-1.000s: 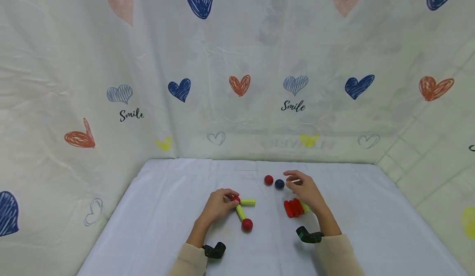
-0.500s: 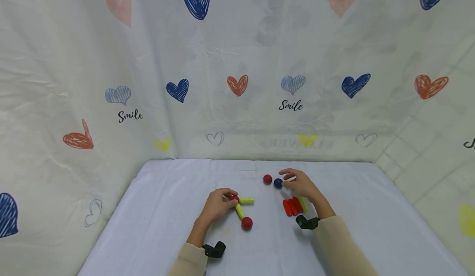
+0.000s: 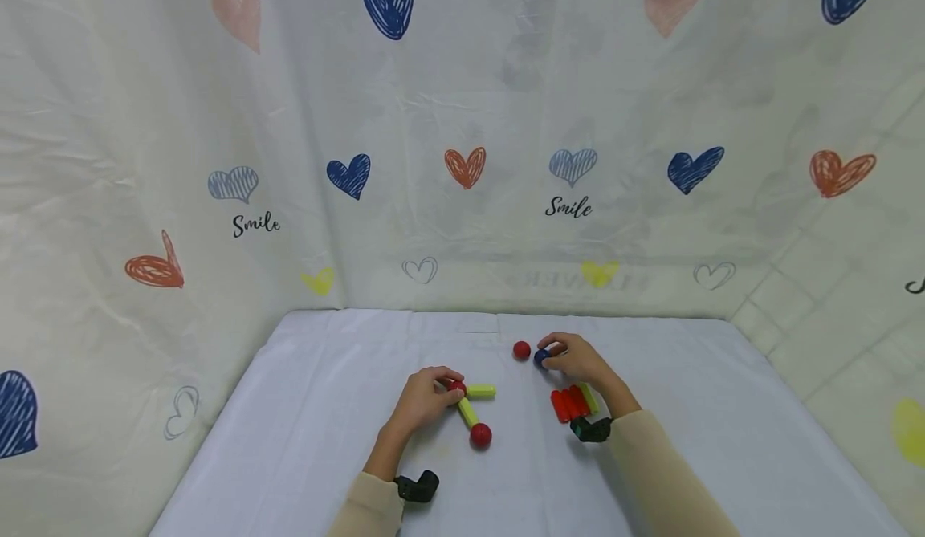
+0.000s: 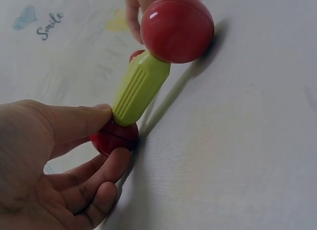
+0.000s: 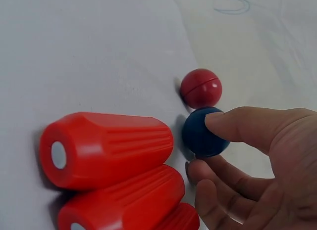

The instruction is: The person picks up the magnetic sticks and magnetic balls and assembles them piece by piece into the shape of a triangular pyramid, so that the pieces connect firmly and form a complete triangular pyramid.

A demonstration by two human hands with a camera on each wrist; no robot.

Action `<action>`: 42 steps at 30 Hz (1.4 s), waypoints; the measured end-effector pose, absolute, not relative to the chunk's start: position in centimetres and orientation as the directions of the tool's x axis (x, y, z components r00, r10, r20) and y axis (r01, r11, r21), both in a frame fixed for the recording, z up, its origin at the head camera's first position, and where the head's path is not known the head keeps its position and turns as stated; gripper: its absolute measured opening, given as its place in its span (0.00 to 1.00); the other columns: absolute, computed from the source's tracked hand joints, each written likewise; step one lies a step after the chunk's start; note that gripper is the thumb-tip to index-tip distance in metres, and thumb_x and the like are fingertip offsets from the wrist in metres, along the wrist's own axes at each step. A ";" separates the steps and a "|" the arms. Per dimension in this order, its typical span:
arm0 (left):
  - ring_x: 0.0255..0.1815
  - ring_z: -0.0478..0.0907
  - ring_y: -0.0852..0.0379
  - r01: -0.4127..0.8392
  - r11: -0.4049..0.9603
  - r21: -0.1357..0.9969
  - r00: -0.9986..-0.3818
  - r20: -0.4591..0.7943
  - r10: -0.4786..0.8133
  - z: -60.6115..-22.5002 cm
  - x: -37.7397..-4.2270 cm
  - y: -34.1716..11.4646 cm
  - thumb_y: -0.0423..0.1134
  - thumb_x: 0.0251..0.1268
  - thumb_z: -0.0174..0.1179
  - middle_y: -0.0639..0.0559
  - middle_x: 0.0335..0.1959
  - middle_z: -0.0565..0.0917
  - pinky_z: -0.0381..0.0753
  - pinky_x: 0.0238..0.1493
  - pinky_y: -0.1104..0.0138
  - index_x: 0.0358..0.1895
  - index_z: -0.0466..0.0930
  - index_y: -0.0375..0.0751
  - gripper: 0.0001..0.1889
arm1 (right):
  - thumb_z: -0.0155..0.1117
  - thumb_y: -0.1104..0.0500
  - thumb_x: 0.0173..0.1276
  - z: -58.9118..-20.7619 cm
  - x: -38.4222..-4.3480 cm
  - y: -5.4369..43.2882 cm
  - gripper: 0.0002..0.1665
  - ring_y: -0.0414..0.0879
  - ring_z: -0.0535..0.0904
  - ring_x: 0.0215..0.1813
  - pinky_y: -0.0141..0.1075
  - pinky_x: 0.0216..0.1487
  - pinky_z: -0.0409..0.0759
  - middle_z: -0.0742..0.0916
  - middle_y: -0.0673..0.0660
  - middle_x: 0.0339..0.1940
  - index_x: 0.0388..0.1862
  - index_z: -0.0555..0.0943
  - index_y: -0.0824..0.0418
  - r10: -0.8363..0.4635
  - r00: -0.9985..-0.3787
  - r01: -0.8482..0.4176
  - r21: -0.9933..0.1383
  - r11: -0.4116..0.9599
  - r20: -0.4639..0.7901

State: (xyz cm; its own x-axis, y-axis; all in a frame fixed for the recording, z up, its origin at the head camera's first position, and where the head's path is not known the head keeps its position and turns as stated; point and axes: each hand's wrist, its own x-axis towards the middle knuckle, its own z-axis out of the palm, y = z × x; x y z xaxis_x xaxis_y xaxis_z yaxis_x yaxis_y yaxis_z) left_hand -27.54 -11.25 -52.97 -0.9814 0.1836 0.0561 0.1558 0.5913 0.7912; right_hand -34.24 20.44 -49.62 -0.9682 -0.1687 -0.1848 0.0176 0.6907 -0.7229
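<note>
My left hand (image 3: 422, 399) pinches a red ball (image 4: 115, 138) between thumb and fingers. Two yellow-green rods meet that ball: one rod (image 3: 468, 412) runs toward me and ends in a second red ball (image 4: 177, 28), the other rod (image 3: 481, 391) points right. At the back of the table my right hand (image 3: 578, 358) has its thumb and fingers around a dark blue ball (image 5: 204, 132). A loose red ball (image 3: 522, 351) lies just left of the blue one.
Red ribbed rods (image 5: 111, 148) with pale round ends lie side by side below my right hand, with a yellow-green rod (image 3: 588, 398) alongside. A white cloth covers the table (image 3: 303, 441); a heart-printed curtain (image 3: 462, 232) hangs behind.
My right hand has moved left and closed its thumb and fingers on the blue ball. The left hand keeps its grip on the red ball in place.
</note>
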 end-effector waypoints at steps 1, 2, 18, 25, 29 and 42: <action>0.37 0.76 0.57 0.155 0.592 0.791 -0.982 0.056 0.182 -53.0 -27.5 -11.2 0.41 0.65 0.70 0.54 0.41 0.86 0.76 0.40 0.63 0.49 0.88 0.48 0.11 | 0.68 0.59 0.70 -49.6 -34.2 20.4 0.19 0.56 0.79 0.49 0.40 0.41 0.81 0.83 0.67 0.60 0.59 0.81 0.56 -0.163 -0.969 0.020 -0.722 0.692 -0.184; 0.37 0.76 0.57 0.154 0.593 0.790 -0.982 0.056 0.180 -53.0 -27.6 -11.2 0.41 0.65 0.70 0.54 0.41 0.86 0.76 0.39 0.63 0.49 0.88 0.48 0.11 | 0.69 0.59 0.70 -49.7 -34.2 20.4 0.18 0.56 0.79 0.49 0.39 0.41 0.81 0.83 0.67 0.59 0.58 0.81 0.56 -0.159 -0.971 0.021 -0.721 0.693 -0.181; 0.37 0.76 0.56 0.121 0.584 0.803 -0.983 0.015 0.183 -53.0 -27.8 -11.4 0.42 0.66 0.69 0.54 0.42 0.85 0.76 0.39 0.64 0.50 0.87 0.51 0.10 | 0.71 0.59 0.68 -49.2 -32.3 20.4 0.17 0.53 0.81 0.51 0.41 0.42 0.85 0.84 0.62 0.56 0.55 0.81 0.53 -0.176 -0.980 -0.039 -0.777 0.629 -0.093; 0.36 0.76 0.58 0.149 0.587 0.796 -0.979 0.037 0.198 -53.1 -27.8 -11.5 0.42 0.66 0.69 0.54 0.42 0.85 0.76 0.37 0.66 0.50 0.87 0.50 0.11 | 0.71 0.60 0.67 -49.2 -30.8 19.5 0.17 0.50 0.83 0.48 0.41 0.44 0.86 0.84 0.60 0.54 0.54 0.82 0.52 -0.200 -0.978 -0.068 -0.800 0.596 -0.066; 0.35 0.76 0.59 0.161 0.591 0.790 -0.979 0.053 0.196 -53.2 -27.8 -11.5 0.42 0.66 0.69 0.54 0.42 0.86 0.75 0.37 0.67 0.49 0.87 0.50 0.11 | 0.72 0.60 0.66 -49.4 -30.1 18.7 0.16 0.48 0.83 0.45 0.41 0.43 0.86 0.85 0.58 0.52 0.52 0.82 0.51 -0.220 -0.974 -0.097 -0.806 0.584 -0.042; 0.35 0.76 0.59 0.163 0.604 0.780 -0.978 0.048 0.201 -53.1 -27.7 -11.4 0.42 0.66 0.69 0.55 0.42 0.86 0.75 0.37 0.66 0.50 0.87 0.50 0.11 | 0.73 0.63 0.64 -50.4 -28.5 15.3 0.17 0.49 0.81 0.42 0.39 0.32 0.84 0.85 0.58 0.50 0.51 0.82 0.52 -0.254 -0.963 -0.075 -0.823 0.563 -0.086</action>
State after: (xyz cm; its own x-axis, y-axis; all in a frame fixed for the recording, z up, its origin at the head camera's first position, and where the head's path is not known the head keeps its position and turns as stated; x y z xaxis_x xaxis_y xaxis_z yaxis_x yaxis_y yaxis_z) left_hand -27.69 -11.40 -53.11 -0.9784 0.2012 0.0484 0.1627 0.6039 0.7803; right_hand -28.54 15.32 -50.37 -0.9634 -0.2539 -0.0861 -0.0747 0.5627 -0.8233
